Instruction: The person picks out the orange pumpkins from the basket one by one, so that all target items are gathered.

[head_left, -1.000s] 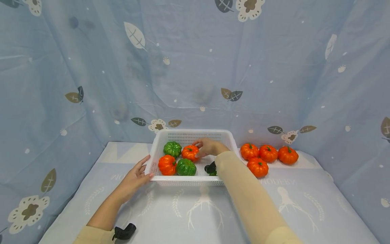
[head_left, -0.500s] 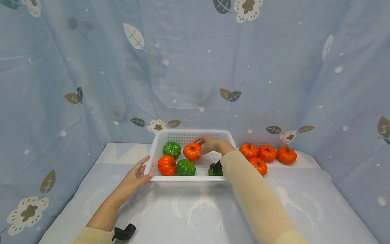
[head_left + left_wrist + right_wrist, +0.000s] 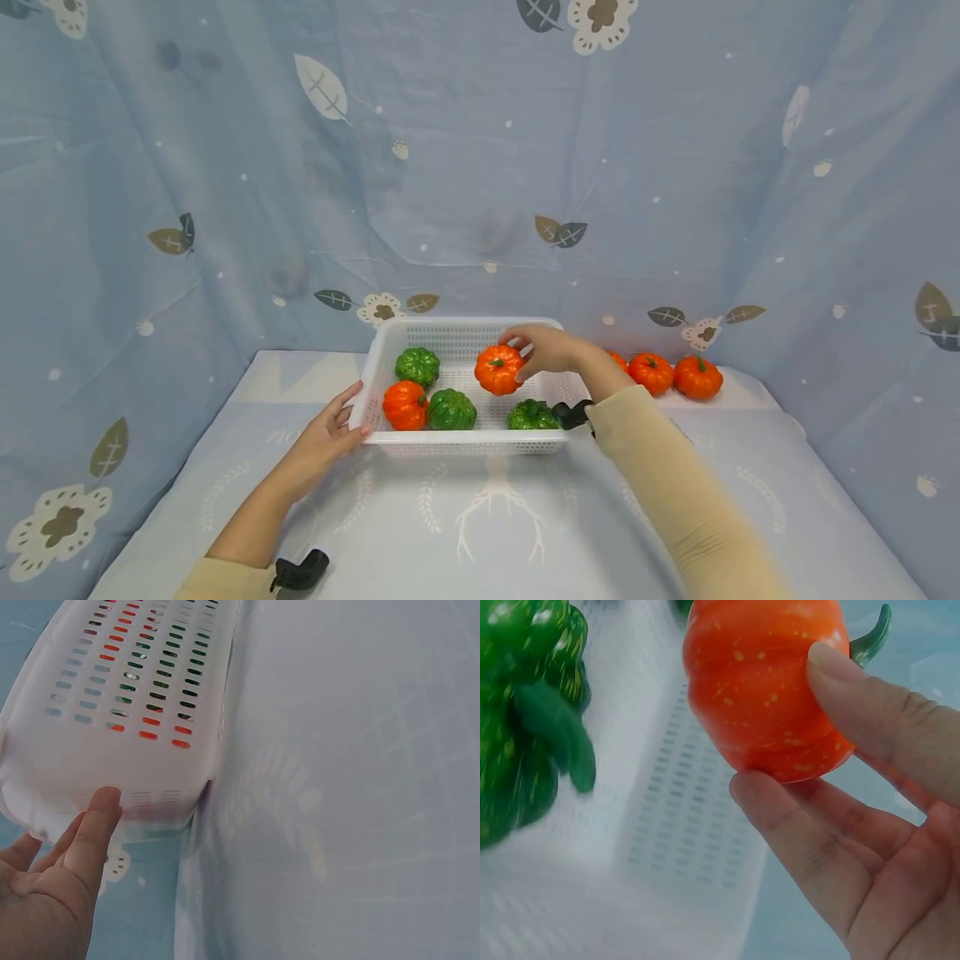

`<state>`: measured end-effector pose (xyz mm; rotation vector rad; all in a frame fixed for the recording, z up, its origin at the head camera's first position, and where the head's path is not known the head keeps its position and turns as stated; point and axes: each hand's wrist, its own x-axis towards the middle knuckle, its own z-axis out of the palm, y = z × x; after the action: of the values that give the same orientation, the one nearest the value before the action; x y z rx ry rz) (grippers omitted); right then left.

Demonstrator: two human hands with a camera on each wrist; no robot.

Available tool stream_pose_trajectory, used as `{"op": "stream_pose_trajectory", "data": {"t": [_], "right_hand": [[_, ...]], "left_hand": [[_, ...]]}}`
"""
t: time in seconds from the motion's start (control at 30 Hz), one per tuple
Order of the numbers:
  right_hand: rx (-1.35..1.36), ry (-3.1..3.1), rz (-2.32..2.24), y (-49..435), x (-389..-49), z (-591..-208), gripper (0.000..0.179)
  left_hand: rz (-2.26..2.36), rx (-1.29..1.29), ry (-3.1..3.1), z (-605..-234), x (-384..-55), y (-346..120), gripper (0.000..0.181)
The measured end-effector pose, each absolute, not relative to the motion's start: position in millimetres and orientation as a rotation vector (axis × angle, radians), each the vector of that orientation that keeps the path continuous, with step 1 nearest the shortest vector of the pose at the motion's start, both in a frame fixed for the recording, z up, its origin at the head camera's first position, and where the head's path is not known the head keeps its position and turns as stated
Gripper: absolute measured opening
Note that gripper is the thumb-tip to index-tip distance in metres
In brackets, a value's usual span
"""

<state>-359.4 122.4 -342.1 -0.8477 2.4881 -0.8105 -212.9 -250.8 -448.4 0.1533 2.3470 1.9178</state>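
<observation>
Lying near the held pumpkin are green pumpkins.

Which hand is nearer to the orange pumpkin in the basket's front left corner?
Left: the left hand touches the basket's left end beside this pumpkin; the right hand is farther right, holding another pumpkin.
</observation>
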Motion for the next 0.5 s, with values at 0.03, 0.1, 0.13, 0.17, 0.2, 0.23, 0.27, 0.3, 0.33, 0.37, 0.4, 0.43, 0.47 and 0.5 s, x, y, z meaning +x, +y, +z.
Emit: {"op": "stream_pose_trajectory", "data": {"t": [0.03,0.1,0.13,0.17,0.2,0.23,0.27,0.3,0.33,0.37,0.4,0.43,0.47,0.5], "right_hand": [[-0.841,2.478,-0.832,126.3,-356.1,-339.6,0.066],[-0.821,2.462,-0.882,134.8,-351.0,-336.2,0.066],[-0.802,2.451,-0.915,139.2,-348.6,-334.6,0.066],[-0.788,2.441,-0.945,143.8,-346.6,-333.5,0.067],[-0.780,2.435,-0.969,148.2,-344.4,-332.0,0.067],[-0.776,2.427,-0.993,152.8,-342.0,-330.1,0.067],[-0.774,2.428,-1.005,157.3,-339.8,-328.4,0.068],[-0.780,2.427,-1.017,161.7,-337.4,-326.6,0.068],[-0.780,2.437,-1.017,165.9,-334.7,-324.5,0.068],[-0.777,2.450,-1.013,169.9,-332.2,-322.7,0.068],[-0.774,2.466,-1.008,174.1,-329.0,-320.4,0.068],[-0.770,2.486,-0.997,178.1,-326.4,-319.2,0.067],[-0.757,2.505,-0.988,181.9,-323.6,-317.7,0.067],[-0.745,2.526,-0.979,185.6,-321.2,-316.8,0.067]], "left_hand": [[1.916,0.158,2.347,-447.8,-212.6,-250.9,0.084],[1.909,0.163,2.356,-447.2,-212.3,-250.8,0.084],[1.911,0.158,2.357,-446.8,-212.2,-250.6,0.084],[1.907,0.164,2.357,-446.5,-212.2,-250.7,0.084],[1.905,0.163,2.359,-446.1,-212.1,-250.6,0.084],[1.905,0.167,2.360,-445.9,-212.0,-250.5,0.084],[1.909,0.169,2.356,-445.9,-212.1,-250.6,0.084],[1.913,0.174,2.348,-445.9,-212.1,-250.8,0.084],[1.918,0.180,2.340,-445.7,-212.1,-250.9,0.084],[1.920,0.176,2.338,-446.3,-212.3,-250.9,0.084],[1.925,0.172,2.332,-446.9,-212.5,-250.9,0.084],[1.928,0.175,2.329,-447.5,-212.9,-251.3,0.084],[1.929,0.172,2.325,-447.7,-213.2,-251.3,0.084],[1.925,0.164,2.330,-447.9,-213.4,-251.3,0.085]]}}
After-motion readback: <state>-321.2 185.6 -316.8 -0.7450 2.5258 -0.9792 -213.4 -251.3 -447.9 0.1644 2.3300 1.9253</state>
